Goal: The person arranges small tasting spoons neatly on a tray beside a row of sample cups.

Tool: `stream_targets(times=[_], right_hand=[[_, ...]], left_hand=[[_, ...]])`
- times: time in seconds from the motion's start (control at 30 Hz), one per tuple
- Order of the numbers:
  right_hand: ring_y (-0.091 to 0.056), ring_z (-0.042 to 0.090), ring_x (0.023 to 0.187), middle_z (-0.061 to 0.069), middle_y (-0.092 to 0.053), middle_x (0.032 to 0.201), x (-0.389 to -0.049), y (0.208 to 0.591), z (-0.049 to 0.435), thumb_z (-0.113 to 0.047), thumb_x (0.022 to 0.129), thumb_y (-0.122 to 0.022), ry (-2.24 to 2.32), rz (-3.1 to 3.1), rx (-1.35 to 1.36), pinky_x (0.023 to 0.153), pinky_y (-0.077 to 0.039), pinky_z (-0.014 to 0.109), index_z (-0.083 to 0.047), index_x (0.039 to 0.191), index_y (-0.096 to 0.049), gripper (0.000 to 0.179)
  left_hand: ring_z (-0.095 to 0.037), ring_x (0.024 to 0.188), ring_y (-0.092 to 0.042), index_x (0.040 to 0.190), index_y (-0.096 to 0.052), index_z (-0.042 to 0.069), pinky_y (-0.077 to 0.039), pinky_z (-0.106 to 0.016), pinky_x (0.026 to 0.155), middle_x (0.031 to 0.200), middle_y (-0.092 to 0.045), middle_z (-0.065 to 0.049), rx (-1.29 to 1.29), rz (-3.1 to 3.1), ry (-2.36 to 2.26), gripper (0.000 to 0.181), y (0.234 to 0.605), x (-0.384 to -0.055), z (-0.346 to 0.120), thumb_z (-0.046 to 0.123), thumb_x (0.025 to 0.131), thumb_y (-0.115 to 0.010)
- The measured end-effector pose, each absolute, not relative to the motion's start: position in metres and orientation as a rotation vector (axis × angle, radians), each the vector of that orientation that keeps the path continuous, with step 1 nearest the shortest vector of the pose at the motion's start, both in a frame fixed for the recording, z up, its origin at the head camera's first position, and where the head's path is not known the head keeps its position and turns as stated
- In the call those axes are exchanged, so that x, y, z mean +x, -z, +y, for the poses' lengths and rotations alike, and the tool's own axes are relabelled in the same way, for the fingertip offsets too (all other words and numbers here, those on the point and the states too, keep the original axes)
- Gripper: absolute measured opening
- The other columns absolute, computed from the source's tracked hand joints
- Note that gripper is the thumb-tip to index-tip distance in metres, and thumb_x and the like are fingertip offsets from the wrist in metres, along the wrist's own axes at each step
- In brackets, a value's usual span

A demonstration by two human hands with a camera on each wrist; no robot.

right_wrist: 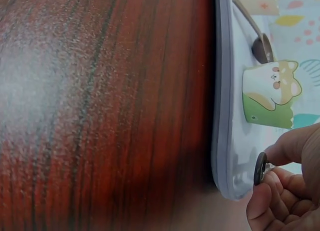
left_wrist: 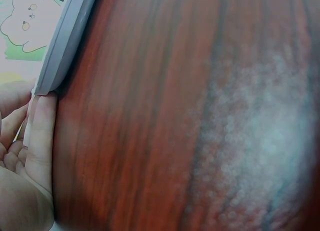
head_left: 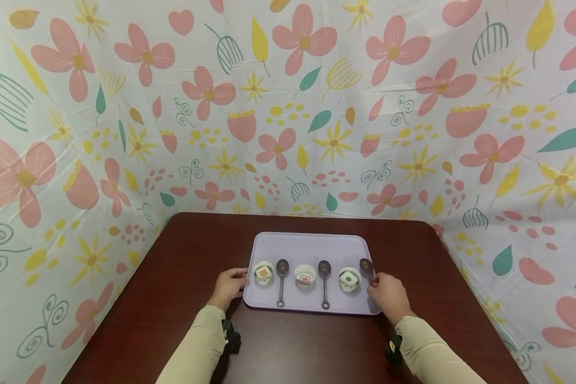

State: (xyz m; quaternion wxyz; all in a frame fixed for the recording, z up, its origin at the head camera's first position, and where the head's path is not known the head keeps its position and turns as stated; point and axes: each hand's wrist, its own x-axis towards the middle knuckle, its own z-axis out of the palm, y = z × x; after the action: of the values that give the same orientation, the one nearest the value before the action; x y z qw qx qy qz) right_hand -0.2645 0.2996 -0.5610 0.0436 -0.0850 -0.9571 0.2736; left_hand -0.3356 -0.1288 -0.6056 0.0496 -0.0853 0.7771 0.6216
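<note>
A pale lilac tray (head_left: 307, 245) lies on the dark wood table. My left hand (head_left: 230, 285) grips its left edge, fingertips at the rim in the left wrist view too. At the tray's right side my right hand (head_left: 390, 294) pinches the ring end of a brown spoon (head_left: 366, 265), bowl pointing away from me. The ring (right_wrist: 260, 168) shows between thumb and fingers in the right wrist view. Left to right on the tray stand a cup (head_left: 263, 273) with an orange-centred piece, a spoon (head_left: 281, 280), a cup (head_left: 304, 277), a spoon (head_left: 324, 282) and a cup (head_left: 349, 280) with a green-centred piece.
The brown table (head_left: 211, 234) extends around the tray on all sides. Behind it and to both sides hangs a white cloth (head_left: 288, 106) with pink, yellow and green flower prints. A dark device (head_left: 230, 336) is strapped to each wrist over beige sleeves.
</note>
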Motion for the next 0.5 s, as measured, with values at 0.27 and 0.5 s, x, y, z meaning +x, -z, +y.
stream_targets(times=[0.27, 0.5], right_hand=[[-0.059, 0.023, 0.068, 0.013, -0.067, 0.081, -0.2652, 0.5636, 0.2961, -0.008, 0.084, -0.067, -0.844, -2.925, -0.28, 0.059, -0.053, 0.04, 0.008, 0.098, -0.067, 0.022], [-0.06, 0.024, 0.069, 0.013, -0.067, 0.082, -0.2653, 0.5659, 0.2949, -0.008, 0.082, -0.068, -0.808, -2.936, -0.282, 0.061, -0.054, 0.043, 0.009, 0.099, -0.066, 0.025]], left_hand=[[-0.025, 0.095, -0.069, 0.125, -0.069, 0.001, -0.061, -0.043, 0.078, 0.112, -0.067, -0.015, -0.268, 2.377, -1.891, 0.032, 0.6038, -0.3349, -0.128, 0.005, 0.094, -0.069], [-0.024, 0.093, -0.069, 0.126, -0.068, -0.001, -0.061, -0.042, 0.077, 0.112, -0.067, -0.016, -0.268, 2.377, -1.879, 0.033, 0.6001, -0.3322, -0.1258, 0.005, 0.094, -0.069]])
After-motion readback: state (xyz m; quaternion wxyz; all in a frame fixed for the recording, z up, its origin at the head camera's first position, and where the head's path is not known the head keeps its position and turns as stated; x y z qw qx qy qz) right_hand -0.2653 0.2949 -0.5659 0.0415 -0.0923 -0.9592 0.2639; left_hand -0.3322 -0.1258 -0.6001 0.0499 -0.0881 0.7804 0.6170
